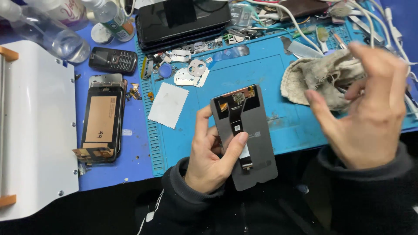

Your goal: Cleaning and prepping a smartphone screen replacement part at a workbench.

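1. Nearest the camera, the left hand (208,163) holds a grey phone screen panel (246,137) with its back side up; the grip is clamped on the panel's left edge, with the thumb pressed on the black flex cable (237,117).
2. The right hand (370,109) is raised right of the panel, fingers loosely apart, holding nothing. A beige cloth (313,78) lies just behind it on the blue mat (270,74).
3. Risk: thumb pressure may crease the thin cable.
4. The panel hangs past the surface edge; a loose grip could drop it.
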